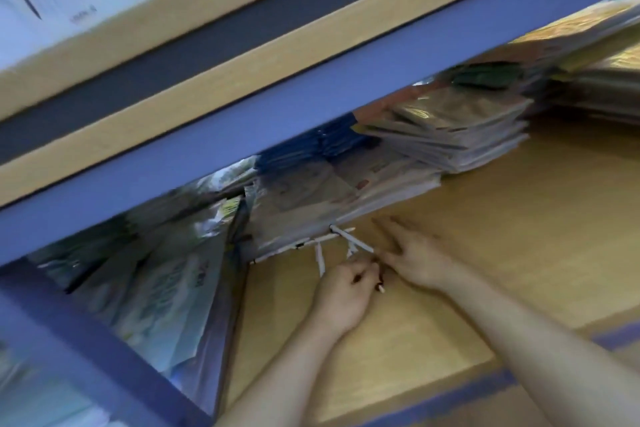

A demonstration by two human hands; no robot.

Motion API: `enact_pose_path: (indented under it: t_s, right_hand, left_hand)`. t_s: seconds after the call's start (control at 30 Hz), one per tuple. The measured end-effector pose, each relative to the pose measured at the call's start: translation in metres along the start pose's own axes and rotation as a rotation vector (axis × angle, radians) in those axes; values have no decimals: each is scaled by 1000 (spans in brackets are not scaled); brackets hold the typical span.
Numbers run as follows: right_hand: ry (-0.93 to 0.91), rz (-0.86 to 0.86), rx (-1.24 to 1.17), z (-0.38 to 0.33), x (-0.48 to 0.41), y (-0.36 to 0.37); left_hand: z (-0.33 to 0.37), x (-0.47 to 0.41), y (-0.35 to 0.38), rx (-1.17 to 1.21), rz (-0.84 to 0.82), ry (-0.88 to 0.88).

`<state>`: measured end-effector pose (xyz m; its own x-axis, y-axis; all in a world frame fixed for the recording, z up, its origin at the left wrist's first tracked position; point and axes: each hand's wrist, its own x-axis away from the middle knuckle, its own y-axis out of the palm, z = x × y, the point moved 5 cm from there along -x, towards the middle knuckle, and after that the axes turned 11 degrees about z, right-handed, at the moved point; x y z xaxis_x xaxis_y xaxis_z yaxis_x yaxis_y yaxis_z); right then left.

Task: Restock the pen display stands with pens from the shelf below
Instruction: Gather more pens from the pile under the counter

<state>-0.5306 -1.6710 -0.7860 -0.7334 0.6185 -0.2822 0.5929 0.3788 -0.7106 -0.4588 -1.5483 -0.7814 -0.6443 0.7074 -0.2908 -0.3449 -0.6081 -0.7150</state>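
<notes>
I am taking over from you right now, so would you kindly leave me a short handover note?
Left hand: curled round at least one held pen, whose end sticks out; blur hides how many it has.
Right hand: fingers straight, spread on the lower shelf beside the loose pens.
Loose pens: several white ones lie crossed on the shelf, in front of the wrapped notebook stacks.
Done: gathering has started.
Left: pick up the remaining pens and carry them to the display stands, which are not in view.
</notes>
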Motion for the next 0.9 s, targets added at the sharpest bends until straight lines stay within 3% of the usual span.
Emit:
enact_pose_path:
  t_s: [0.07, 0.17, 0.27, 0.4, 0.7, 0.8, 0.9]
  right_hand:
    - [6, -97, 116, -17, -6, 14]
    - [-19, -151, 239, -32, -3, 32]
    - [-44, -166, 370, -34, 2, 39]
    - [-42, -60, 298, -33, 0, 34]
    - [-17, -9, 121, -27, 8, 20]
    - [-61, 31, 315, -29, 14, 7]
    - [-37, 7, 473, -29, 19, -1]
  left_hand:
    - [-10, -10, -19, 146, 192, -129]
    - [-35, -46, -52, -97, 418, -204]
    - [-71, -75, -59, -460, 259, -293]
    - [-87, -81, -52, -615, 145, -300]
    - [-66, -86, -17, -501, 63, -166]
    - [-61, -86, -8, -349, 72, -120]
    - [-37, -66, -9, -414, 47, -31]
